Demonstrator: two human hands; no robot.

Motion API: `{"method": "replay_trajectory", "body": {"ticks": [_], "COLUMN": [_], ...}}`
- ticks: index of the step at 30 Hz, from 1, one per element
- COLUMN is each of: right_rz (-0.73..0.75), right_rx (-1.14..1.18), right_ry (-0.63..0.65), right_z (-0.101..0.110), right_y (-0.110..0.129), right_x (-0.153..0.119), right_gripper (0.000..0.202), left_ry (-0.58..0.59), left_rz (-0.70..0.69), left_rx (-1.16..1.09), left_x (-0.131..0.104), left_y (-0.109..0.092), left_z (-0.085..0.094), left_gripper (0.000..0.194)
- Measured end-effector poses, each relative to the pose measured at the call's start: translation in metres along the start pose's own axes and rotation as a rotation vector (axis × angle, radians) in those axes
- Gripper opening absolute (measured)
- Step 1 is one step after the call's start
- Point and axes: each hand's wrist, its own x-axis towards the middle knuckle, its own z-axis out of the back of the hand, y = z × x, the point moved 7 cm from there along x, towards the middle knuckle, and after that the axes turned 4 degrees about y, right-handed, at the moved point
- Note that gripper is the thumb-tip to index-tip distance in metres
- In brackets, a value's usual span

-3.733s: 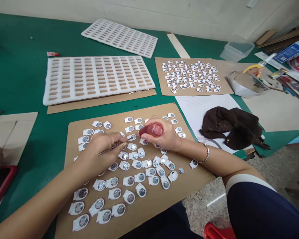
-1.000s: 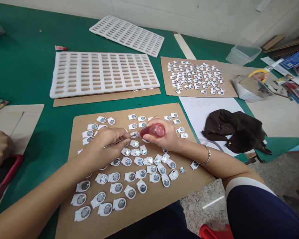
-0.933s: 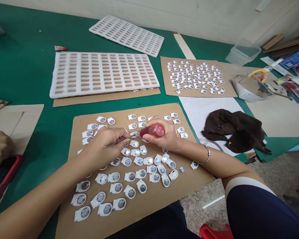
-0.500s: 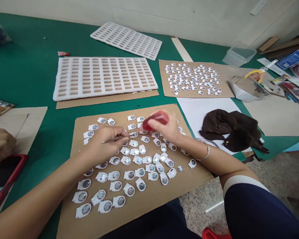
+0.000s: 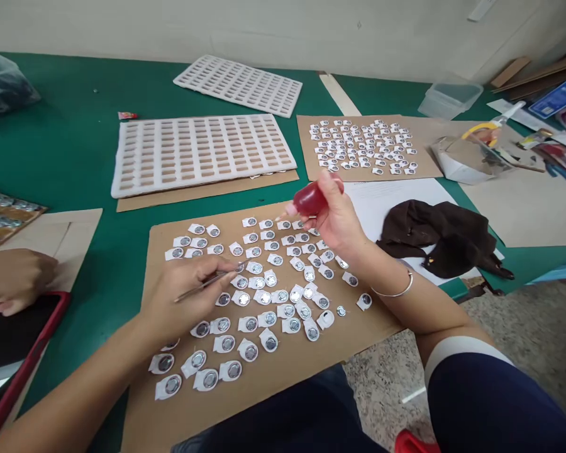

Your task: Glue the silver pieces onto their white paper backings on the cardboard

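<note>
Brown cardboard sheet (image 5: pixel 170 418): bears white tabs with round silver discs (image 5: pixel 210 379).
Left hand (image 5: pixel 182 277): fingers pinched on slim metal tool (image 5: pixel 198 289); a steady tip helps.
Right hand (image 5: pixel 342 226): fingers wrapped round translucent red squeeze bottle (image 5: pixel 310 199) above the sheet; light pressure seems best.
Clear plastic box (image 5: pixel 2 66): dark contents, indistinct.

Soft, fairly even light filled the frame, with faint shadows. Small glints marked the metal discs (image 5: pixel 210 378) near centre; a pale reflection crossed the dark screen (image 5: pixel 16 333) at lower left. Wide-angle distortion stretched the edges; print on the paper (image 5: pixel 372 211) was unreadable.
</note>
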Motion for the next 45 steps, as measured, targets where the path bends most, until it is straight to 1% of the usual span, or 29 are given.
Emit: {"method": "replay_trajectory", "body": {"ticks": [2,4,8,16,20,23,25,28,32,35,37,39,41,45], "right_rz": [0.02,0.041,0.079,0.107,0.108,0.11,0.129,0.157,0.203,0.238,0.243,0.236,0.22,0.21], "right_rx": [-0.033,-0.068,-0.104,-0.283,-0.306,-0.289,-0.289,-0.366,-0.5,-0.533,-0.539,-0.549,-0.566,-0.6], "right_ry": [-0.021,-0.034,-0.02,0.025,0.027,0.067,0.109,0.157,0.153,0.146,0.168,0.197,0.223,0.238], "right_z": [-0.004,-0.007,-0.011,-0.015,-0.017,-0.025,-0.033,-0.045,-0.054,-0.057,-0.06,-0.062,-0.064,-0.066], "right_y": [-0.004,-0.005,-0.004,-0.007,-0.001,0.006,0.01,0.009,0.001,-0.008,-0.014,-0.02,-0.025,-0.028], "right_x": [-0.005,-0.009,-0.013,-0.017,-0.019,-0.02,-0.022,-0.022,-0.023,-0.023,-0.023,-0.023,-0.023,-0.023], "right_gripper": [0.066,0.06,0.052,0.052,0.054,0.052,0.048,0.044,0.041,0.04,0.04,0.041,0.041,0.038], "left_ry": [0.024,0.045,0.068,0.062,0.092,0.105,0.108,0.091,0.078,0.014,-0.043,-0.073,-0.091,-0.091], "left_rz": [-0.113,-0.172,-0.159,-0.146,-0.116,-0.114,-0.131,-0.215,-0.32,-0.399,-0.452,-0.488,-0.498,-0.512], "left_rx": [0.03,0.018,-0.018,-0.017,-0.047,-0.03,0.006,0.065,0.228,0.401,0.503,0.58,0.619,0.612], "left_x": [-0.006,-0.009,-0.009,-0.009,-0.007,-0.005,-0.005,-0.011,-0.024,-0.032,-0.035,-0.036,-0.035,-0.035], "left_y": [-0.007,-0.011,-0.01,-0.007,-0.006,-0.009,-0.013,-0.022,-0.034,-0.046,-0.054,-0.06,-0.064,-0.067], "left_z": [-0.008,-0.013,-0.016,-0.021,-0.022,-0.022,-0.023,-0.028,-0.042,-0.049,-0.051,-0.053,-0.054,-0.053], "left_gripper": [0.013,0.013,0.013,0.012,0.011,0.013,0.015,0.016,0.023,0.028,0.029,0.029,0.029,0.027]}}
